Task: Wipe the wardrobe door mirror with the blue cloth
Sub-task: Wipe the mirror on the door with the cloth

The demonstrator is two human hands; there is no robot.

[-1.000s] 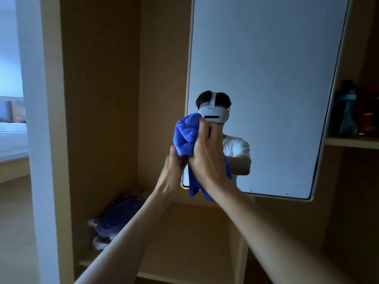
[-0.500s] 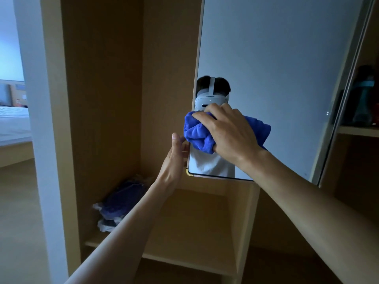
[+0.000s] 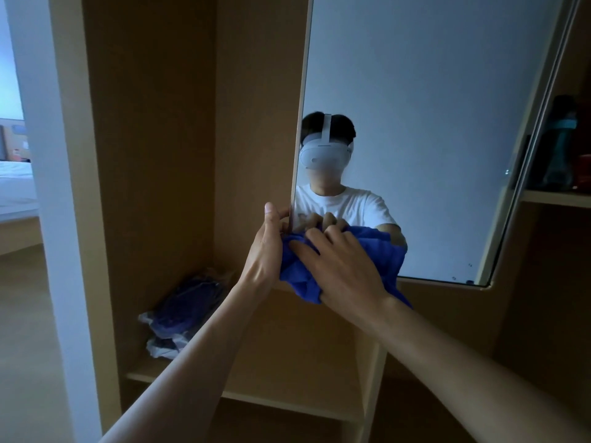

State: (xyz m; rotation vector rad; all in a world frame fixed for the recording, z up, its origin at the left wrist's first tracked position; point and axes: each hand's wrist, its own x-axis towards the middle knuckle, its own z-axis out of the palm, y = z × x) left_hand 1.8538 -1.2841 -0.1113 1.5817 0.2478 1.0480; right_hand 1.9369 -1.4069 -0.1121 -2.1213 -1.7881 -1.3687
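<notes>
The right hand [image 3: 345, 270], fingers curled into the cloth [image 3: 299, 279], has slid it down to the lower left corner of the mirror [image 3: 431, 123], the left hand [image 3: 267, 251] still gripping its edge, so the bottom strip seems underway.

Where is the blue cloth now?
In the head view, the blue cloth is bunched under the right hand at the lower left corner of the mirror, beside the left hand gripping its edge.

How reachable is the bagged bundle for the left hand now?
Probably yes, once freed: the left hand grips the mirror door edge; open space lies between it and the bagged bundle.
</notes>
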